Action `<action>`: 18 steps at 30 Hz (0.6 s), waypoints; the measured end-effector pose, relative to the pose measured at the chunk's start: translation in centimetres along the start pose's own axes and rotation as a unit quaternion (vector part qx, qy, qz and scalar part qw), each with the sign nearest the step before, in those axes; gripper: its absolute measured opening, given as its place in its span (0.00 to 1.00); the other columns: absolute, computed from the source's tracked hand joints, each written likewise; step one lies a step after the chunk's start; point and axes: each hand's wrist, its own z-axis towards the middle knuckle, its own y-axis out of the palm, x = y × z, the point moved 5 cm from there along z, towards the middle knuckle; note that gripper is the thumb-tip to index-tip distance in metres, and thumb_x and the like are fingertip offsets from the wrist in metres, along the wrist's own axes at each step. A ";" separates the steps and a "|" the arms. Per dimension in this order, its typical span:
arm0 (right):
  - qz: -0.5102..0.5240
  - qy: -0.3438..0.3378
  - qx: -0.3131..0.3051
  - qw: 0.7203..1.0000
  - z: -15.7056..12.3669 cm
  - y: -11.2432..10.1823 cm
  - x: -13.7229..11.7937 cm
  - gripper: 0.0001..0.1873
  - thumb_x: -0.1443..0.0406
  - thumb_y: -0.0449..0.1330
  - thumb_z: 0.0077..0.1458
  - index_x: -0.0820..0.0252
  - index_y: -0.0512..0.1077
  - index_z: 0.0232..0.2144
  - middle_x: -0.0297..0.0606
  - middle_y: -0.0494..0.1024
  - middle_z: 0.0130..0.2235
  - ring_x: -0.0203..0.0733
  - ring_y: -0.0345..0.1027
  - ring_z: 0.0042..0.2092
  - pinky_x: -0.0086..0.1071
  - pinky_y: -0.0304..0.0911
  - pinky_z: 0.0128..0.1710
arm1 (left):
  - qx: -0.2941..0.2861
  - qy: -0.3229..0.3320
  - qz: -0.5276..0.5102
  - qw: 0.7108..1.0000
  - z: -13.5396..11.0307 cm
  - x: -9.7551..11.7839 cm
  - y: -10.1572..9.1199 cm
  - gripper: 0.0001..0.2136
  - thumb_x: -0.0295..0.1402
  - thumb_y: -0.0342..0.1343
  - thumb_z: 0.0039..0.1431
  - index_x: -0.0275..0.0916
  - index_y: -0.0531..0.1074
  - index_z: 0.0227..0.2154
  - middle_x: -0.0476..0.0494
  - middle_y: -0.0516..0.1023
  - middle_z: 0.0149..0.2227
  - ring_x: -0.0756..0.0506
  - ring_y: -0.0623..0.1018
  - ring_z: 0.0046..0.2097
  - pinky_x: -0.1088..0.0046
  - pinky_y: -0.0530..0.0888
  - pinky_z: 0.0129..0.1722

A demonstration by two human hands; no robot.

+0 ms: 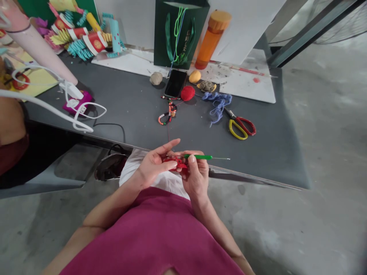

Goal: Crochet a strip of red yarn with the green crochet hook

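Observation:
My left hand point(156, 164) pinches a small piece of red crochet work point(178, 163) between thumb and fingers, its index finger stretched out. Closed round a crochet hook point(205, 157) with a green handle is my right hand point(197, 173); the thin metal shaft points right. The fingers of both hands meet at the red piece, and partly hide it. A red strand runs from the hands up past a beaded bracelet point(164, 119) to a red yarn ball point(187, 93) on the grey table point(137, 110).
Scissors point(242, 128) with red and yellow handles lie right, beside tangled blue yarn point(218, 103). Behind are a phone point(176, 83), a green paper bag point(180, 34) and an orange bottle point(212, 40). A white cable point(43, 105) crosses the left side, near another person's arm point(11, 122).

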 end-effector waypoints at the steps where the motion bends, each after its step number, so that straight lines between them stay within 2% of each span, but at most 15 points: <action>1: 0.000 -0.002 0.003 1.000 0.1 -0.1 0.0 0.17 0.49 0.73 0.53 0.53 0.78 0.33 0.30 0.84 0.29 0.30 0.67 0.19 0.22 0.61 0.16 | -0.002 0.008 0.014 1.000 -0.1 0.1 -0.1 0.29 0.28 0.72 0.51 0.46 0.79 0.58 0.51 0.80 0.34 0.50 0.79 0.34 0.69 0.78 0.40; 3: -0.002 -0.011 0.010 1.000 0.2 -0.3 -0.2 0.16 0.49 0.73 0.52 0.51 0.79 0.32 0.29 0.85 0.29 0.30 0.66 0.19 0.22 0.61 0.16 | 0.003 0.029 0.044 0.999 -0.1 0.5 -0.4 0.28 0.31 0.72 0.52 0.45 0.78 0.58 0.50 0.79 0.35 0.50 0.79 0.36 0.69 0.78 0.41; 7: -0.007 -0.015 0.035 0.999 0.4 -0.6 -0.4 0.12 0.51 0.72 0.53 0.49 0.80 0.31 0.30 0.86 0.29 0.29 0.57 0.17 0.21 0.50 0.11 | 0.036 0.070 0.118 0.990 -0.2 1.3 -0.9 0.29 0.33 0.70 0.54 0.44 0.77 0.60 0.49 0.79 0.36 0.49 0.77 0.38 0.71 0.76 0.42; 9: 0.000 -0.008 0.037 0.999 0.3 -0.6 -0.5 0.10 0.52 0.73 0.52 0.48 0.81 0.31 0.31 0.86 0.30 0.29 0.57 0.18 0.20 0.47 0.11 | 0.041 0.090 0.161 0.982 -0.5 1.8 -0.8 0.33 0.33 0.69 0.55 0.46 0.72 0.65 0.49 0.79 0.35 0.50 0.76 0.37 0.73 0.76 0.40; 14: 0.016 0.015 0.011 1.000 0.0 0.0 -0.9 0.10 0.53 0.75 0.50 0.48 0.82 0.30 0.33 0.86 0.29 0.29 0.61 0.19 0.19 0.49 0.11 | 0.061 0.166 0.258 0.950 -2.7 3.8 0.6 0.44 0.29 0.64 0.60 0.54 0.51 0.75 0.52 0.79 0.35 0.50 0.77 0.35 0.73 0.77 0.39; 16: 0.025 0.022 0.003 0.999 -0.1 0.3 -1.0 0.11 0.53 0.75 0.49 0.49 0.82 0.30 0.33 0.86 0.29 0.29 0.60 0.19 0.19 0.50 0.11 | 0.080 0.199 0.291 0.933 -3.7 4.6 1.0 0.44 0.30 0.63 0.62 0.55 0.47 0.76 0.51 0.80 0.37 0.49 0.78 0.38 0.71 0.78 0.42; 18: 0.039 0.024 0.002 0.999 -0.2 0.3 -1.2 0.11 0.53 0.76 0.49 0.48 0.82 0.30 0.32 0.86 0.29 0.28 0.59 0.18 0.18 0.50 0.11 | 0.075 0.206 0.307 0.926 -4.1 5.0 1.2 0.45 0.31 0.63 0.63 0.55 0.46 0.76 0.51 0.81 0.37 0.48 0.79 0.38 0.69 0.78 0.43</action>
